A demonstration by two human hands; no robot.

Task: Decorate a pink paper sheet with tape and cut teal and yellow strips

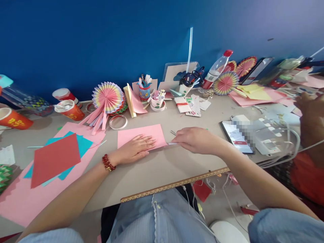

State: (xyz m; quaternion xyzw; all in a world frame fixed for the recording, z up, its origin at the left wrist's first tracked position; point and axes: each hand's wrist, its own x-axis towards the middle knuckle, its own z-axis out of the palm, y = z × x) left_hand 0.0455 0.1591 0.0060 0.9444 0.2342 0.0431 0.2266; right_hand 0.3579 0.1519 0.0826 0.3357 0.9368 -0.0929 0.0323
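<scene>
A folded-looking sheet of pink paper (140, 133) lies on the table in front of me. My left hand (135, 148) rests flat on it with the fingers stretched out, holding nothing. At the sheet's lower right corner is my right hand (194, 140), its fingers pinched together. From that pinch a thin white object (172, 143) points toward the corner of the paper; its kind is not clear. Two thin dark prongs (173, 132) show just beyond the fingertips, mostly hidden by the hand.
Red paper (57, 158) and blue sheets lie on large pink paper at left. Behind stand orange cups (69, 109), a paper fan (107, 99), a tape roll (118, 122), a pen cup (144, 91) and a bottle (215, 72). A phone (236, 136) and another person's hand (312, 111) are at right.
</scene>
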